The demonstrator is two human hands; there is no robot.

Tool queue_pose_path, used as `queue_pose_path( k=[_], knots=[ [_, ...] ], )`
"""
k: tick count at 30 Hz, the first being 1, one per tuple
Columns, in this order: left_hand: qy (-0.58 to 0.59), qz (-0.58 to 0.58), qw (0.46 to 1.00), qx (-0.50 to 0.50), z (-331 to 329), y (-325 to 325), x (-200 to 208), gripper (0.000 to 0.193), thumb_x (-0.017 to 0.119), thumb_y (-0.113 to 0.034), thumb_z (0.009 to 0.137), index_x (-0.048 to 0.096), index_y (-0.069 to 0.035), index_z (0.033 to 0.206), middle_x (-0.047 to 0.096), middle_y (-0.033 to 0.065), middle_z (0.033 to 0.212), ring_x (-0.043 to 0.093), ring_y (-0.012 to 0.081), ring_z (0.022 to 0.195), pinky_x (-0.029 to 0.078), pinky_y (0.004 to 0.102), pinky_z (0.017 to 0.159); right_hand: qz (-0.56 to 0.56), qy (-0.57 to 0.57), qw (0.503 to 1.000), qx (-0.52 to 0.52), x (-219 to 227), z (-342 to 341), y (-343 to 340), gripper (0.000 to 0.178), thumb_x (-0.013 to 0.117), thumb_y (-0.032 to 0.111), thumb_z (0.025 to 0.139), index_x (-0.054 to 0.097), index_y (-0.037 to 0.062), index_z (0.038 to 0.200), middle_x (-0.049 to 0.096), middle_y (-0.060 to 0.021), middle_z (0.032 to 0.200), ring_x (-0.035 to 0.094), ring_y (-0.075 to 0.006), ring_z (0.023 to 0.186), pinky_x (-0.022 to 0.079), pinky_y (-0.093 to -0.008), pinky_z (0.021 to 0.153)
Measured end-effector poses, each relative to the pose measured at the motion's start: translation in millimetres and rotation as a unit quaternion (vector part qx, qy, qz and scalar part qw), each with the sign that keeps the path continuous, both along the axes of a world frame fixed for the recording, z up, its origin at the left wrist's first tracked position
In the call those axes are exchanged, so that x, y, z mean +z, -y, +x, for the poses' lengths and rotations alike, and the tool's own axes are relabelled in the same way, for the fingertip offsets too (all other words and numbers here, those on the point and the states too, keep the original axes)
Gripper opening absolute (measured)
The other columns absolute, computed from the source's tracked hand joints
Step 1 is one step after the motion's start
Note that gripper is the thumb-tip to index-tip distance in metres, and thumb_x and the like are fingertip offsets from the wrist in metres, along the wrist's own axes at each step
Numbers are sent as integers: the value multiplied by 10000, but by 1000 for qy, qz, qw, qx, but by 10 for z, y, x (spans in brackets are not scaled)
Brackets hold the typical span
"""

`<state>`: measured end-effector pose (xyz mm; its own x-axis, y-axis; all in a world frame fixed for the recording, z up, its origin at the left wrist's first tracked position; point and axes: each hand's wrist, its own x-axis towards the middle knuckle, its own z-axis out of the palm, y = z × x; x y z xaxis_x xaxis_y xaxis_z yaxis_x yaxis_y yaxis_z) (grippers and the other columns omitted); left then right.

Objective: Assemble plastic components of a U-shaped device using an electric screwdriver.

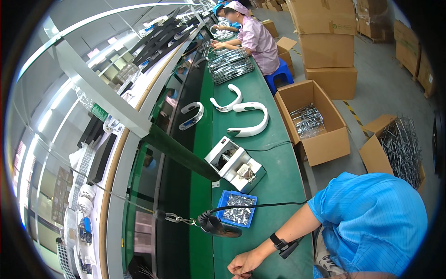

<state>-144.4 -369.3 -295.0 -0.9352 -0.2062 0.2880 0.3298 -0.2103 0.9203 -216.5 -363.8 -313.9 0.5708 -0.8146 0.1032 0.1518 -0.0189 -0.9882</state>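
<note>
Co-worker's hand (244, 264) pinches something tiny on the surface (278, 186); my own hands aren't visible. Probably mid-assembly, so the hanging screwdriver (222, 227) needs grabbing next.

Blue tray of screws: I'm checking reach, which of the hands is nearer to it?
Left. The left hand is at the table's near edge, below the blue tray, apart from it. The right hand is not in view.

Screw tray (238, 209) on bench (274, 186), fixture (234, 163) behind it (hanging screwdriver (220, 226) left).
</note>
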Motion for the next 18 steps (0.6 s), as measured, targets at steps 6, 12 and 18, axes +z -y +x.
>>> queue_pose_path(
  k=[6, 12, 18],
  knots=[
    [20, -9, 998, 56, -34, -17, 25, 320, 530, -269, 1044, 529, 30, 1158, 527, 125, 1091, 500, 229, 1005, 434, 358, 859, -10, 12, 1000, -3, 36, -21, -15, 213, 538, 179, 1049, 552, 41, 887, 665, -58, 727, 630, -133, 575, 500, -302, 489],
    [41, -14, 993, 112, -51, -72, 31, 292, 533, -255, 1051, 538, 25, 1134, 533, 111, 1061, 504, 213, 977, 438, 348, 838, -4, 7, 1000, -2, 88, -40, -66, 222, 541, 181, 1057, 551, 41, 886, 656, -51, 730, 621, -129, 580, 499, -300, 492],
    [60, -17, 984, 167, -92, -92, 35, 266, 536, -241, 1058, 546, 20, 1110, 539, 98, 1031, 508, 198, 950, 441, 338, 818, 18, 12, 1000, 6, 97, -57, -65, 229, 536, 184, 1065, 548, 41, 887, 654, -49, 737, 623, -123, 599, 503, -299, 505]
  ],
)
